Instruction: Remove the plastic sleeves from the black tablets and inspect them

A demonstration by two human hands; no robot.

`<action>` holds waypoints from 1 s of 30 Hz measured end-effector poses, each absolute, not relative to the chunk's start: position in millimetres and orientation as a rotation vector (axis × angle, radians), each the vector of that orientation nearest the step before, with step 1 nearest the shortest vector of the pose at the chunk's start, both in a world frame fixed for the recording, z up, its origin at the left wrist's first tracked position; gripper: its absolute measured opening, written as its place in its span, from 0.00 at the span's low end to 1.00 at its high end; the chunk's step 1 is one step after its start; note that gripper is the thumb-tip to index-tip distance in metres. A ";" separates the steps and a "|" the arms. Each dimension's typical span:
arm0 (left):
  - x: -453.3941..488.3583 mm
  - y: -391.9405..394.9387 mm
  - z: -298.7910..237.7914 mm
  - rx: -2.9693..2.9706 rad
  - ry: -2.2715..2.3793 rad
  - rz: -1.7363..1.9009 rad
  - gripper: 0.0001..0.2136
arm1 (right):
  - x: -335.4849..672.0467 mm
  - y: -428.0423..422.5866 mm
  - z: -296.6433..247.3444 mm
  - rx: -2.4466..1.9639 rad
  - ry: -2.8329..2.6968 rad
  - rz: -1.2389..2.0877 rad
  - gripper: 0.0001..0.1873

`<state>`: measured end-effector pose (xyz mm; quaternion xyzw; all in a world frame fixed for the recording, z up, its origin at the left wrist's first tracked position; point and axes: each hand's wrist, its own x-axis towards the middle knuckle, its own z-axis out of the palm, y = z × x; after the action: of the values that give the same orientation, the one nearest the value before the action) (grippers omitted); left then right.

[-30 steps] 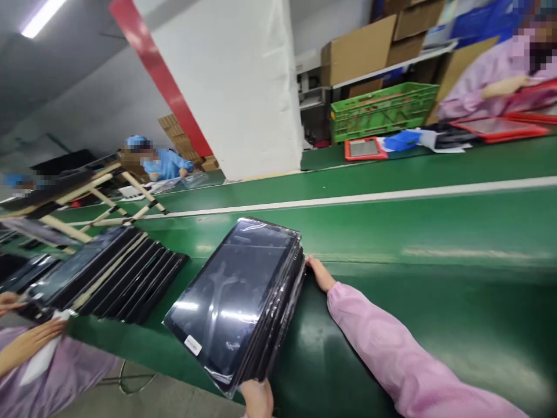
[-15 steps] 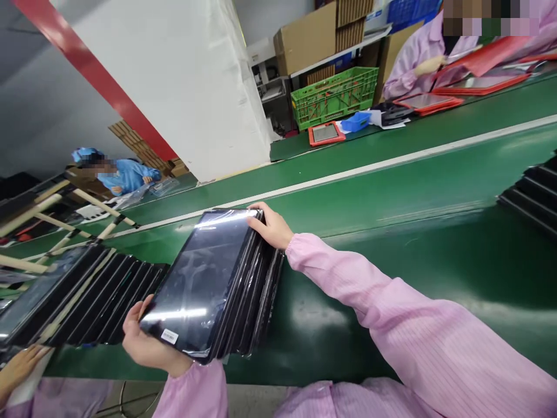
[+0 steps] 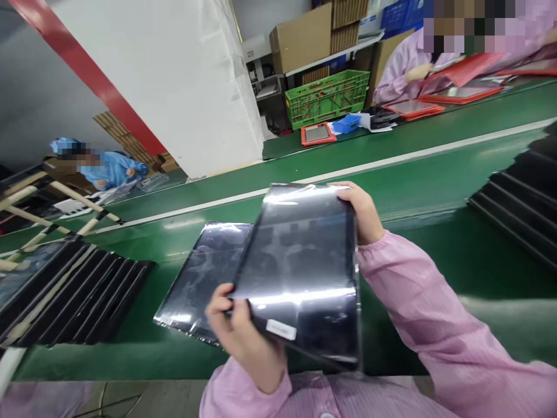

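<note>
A dark glossy tablet (image 3: 300, 249) with a clear film and a white label near its lower edge is raised and tilted above the bench. My left hand (image 3: 248, 325) grips its lower left corner, thumb on the front. At the upper right corner my right hand (image 3: 363, 209) is closed around the edge. I cannot tell whether more tablets are behind it. Another film-covered tablet (image 3: 195, 278) lies flat on the green bench, partly covered by the held one.
Overlapping rows of dark tablets lie on the left (image 3: 82, 296) and on the right (image 3: 517, 197) of the green bench (image 3: 418, 226). Across it are a green crate (image 3: 326, 98), red-framed devices (image 3: 317, 134), a blue tray (image 3: 347, 123) and a person in pink (image 3: 400, 67). A person in blue (image 3: 113, 168) is at the far left.
The labelled tablet has moved right and up in both hands, away from the spot where a stack was. A tablet now lies there. The co-worker's hand at lower left is gone from view.
</note>
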<state>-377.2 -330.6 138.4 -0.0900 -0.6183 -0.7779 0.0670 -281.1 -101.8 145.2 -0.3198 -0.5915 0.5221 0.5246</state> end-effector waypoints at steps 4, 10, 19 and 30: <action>-325.9 -301.3 71.8 -0.442 -2.053 -2.501 0.06 | -217.9 -71.2 86.4 -0.974 -1.376 1.226 0.16; -289.6 -294.1 -26.2 -0.527 -2.327 -2.392 0.07 | -192.9 -43.8 6.9 -1.134 -1.500 1.277 0.16; -277.8 -291.4 -51.8 -1.044 -2.573 -2.463 0.09 | -195.0 3.4 -7.8 -1.116 -1.857 1.266 0.14; -399.4 -395.2 77.0 -0.591 -2.024 -2.019 0.11 | -319.0 -32.3 99.2 -0.745 -2.155 1.309 0.18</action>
<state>-399.4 -395.2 77.0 -0.2012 -0.6891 -0.6873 0.1107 -319.0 -32.3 99.2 -0.2739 -0.7929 0.4817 0.2534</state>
